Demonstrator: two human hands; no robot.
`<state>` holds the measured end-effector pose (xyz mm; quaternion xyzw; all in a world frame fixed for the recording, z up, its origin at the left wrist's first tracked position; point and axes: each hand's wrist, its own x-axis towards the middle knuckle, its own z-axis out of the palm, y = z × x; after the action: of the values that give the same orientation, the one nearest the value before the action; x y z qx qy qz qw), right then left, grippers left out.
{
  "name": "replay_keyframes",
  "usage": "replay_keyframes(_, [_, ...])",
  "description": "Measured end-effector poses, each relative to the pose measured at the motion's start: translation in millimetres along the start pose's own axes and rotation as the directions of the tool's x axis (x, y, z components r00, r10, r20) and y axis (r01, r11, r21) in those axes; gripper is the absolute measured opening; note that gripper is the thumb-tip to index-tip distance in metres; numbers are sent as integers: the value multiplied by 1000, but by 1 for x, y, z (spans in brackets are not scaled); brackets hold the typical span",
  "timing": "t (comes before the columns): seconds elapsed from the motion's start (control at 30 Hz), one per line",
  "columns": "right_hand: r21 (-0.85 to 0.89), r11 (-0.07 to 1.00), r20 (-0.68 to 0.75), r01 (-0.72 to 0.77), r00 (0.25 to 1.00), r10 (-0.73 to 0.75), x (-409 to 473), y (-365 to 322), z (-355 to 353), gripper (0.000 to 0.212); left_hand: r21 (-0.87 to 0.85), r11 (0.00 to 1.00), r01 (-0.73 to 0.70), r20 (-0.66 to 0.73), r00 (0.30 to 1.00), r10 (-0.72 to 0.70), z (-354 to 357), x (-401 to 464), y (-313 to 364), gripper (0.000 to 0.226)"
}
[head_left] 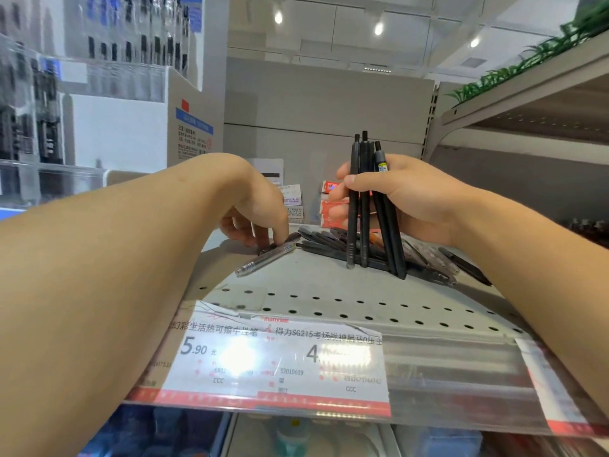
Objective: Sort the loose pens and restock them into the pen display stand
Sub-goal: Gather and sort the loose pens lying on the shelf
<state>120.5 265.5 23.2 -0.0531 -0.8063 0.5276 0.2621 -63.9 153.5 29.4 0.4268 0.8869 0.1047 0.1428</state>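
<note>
Both hands work over the perforated shelf [329, 291]. Left hand [260, 206] reaches down, fingertips [280, 240] curled onto a clear pen [267, 258] which lies flat on the shelf w/ its tip toward the shelf front; the fingers pinch or press its back end, I cannot tell which exactly. Right hand [405, 196] is clamped around a bundle of dark pens [365, 206], approx. five or six, held nearly upright, lower ends standing on the shelf and slightly spread apart. Behind and beside this bundle is the pile of loose pens [425, 258], mostly black, some transparent, lying flat in mixed directions. Pen display stand [99, 94] is at the left, a tiered clear stand w/ dark pens standing in its compartments; blurred, so no count. At the shelf back stand small boxes [296, 202], white and red ones, contents not visible. Price labels [276, 361] hang on the shelf front edge.
</note>
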Motion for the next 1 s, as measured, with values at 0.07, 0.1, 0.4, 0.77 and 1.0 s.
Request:
replay_keyframes(0.07, [30,1000,-9,2,1000,-2,0,0,-1,15,-9,1000,-2,2,1000,2,0,1,-1,12])
replay_keyframes(0.1, [38,999,-10,1,1000,0,0,0,-2,14,-21,1000,-5,4,1000,5,0,1,-2,12])
replay_keyframes(0.4, [48,999,24,-26,999,25,0,3,-1,12,-33,999,38,-25,999,-39,-2,7,-14,20])
replay_keyframes(0.77, [30,999,-7,-36,999,37,-1,4,-4,13,28,997,71,-138,988,-66,5,19,-20,29])
replay_keyframes(1.0, [48,998,-29,-38,999,39,3,7,-5,16,-6,999,-40,-247,968,37,0,21,-13,22])
